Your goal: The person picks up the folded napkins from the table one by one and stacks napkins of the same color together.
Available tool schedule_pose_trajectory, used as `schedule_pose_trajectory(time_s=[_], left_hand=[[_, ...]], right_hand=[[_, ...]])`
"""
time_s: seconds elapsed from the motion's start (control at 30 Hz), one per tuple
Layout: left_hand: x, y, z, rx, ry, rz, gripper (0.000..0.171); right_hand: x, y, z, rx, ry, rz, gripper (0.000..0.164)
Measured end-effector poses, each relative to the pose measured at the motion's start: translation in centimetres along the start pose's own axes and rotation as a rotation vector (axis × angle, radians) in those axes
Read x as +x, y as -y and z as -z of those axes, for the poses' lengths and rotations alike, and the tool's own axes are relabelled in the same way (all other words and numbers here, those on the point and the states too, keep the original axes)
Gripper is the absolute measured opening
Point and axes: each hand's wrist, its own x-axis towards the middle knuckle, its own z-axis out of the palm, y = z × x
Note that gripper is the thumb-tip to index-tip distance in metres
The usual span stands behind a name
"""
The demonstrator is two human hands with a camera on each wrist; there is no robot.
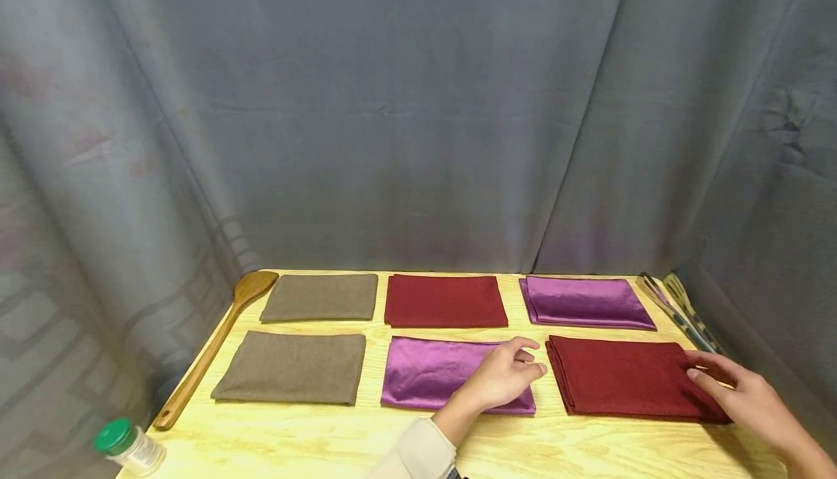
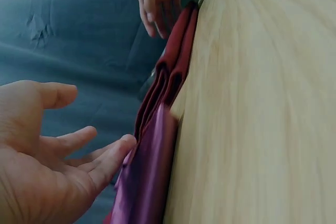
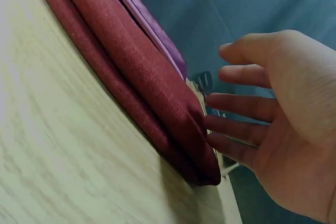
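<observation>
Six folded cloths lie in two rows on the wooden table. My right hand (image 1: 752,392) is at the right edge of the front dark red cloth (image 1: 628,377), fingers extended; in the right wrist view its fingertips (image 3: 211,121) appear to touch the cloth's end. Over the front purple satin cloth (image 1: 431,370) hovers my left hand (image 1: 500,377), fingers spread and loosely bent, holding nothing. The front brown cloth (image 1: 294,368) lies to the left. Behind are another brown cloth (image 1: 322,297), a dark red one (image 1: 445,301) and a purple one (image 1: 585,301).
A long wooden spoon (image 1: 212,348) runs along the table's left edge, near a green-capped jar (image 1: 134,446). Kitchen utensils (image 1: 683,312) with patterned handles lie at the right edge. Grey curtains (image 1: 392,115) surround the table (image 1: 314,439) at the back and sides.
</observation>
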Motion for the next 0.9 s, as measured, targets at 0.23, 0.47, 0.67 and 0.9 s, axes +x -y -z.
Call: schedule_pose_trajectory(time_s=[0.23,0.47,0.67,0.9], left_hand=[[0.6,-1.0,-2.9,0.034,-0.005,0.058,0.041],[0.6,-1.5,-4.9,0.073,-0.036,0.083,0.040],[0.5,-1.8,-5.3,0.032,-0.066,0.109,0.045],[1.1,-1.1,-5.8,-0.017,-0.075,0.096,0.036]], right_hand=[[0.1,-1.2,-0.1,-0.054,0.052,-0.074,0.068],[-0.1,-1.7,-1.3,-0.052,-0.090,-0.013,0.049],[0.2,-1.6,-1.6,-0.028,-0.085,-0.040,0.044],[0.3,-1.9,-1.6,-0.006,-0.089,-0.035,0.040]])
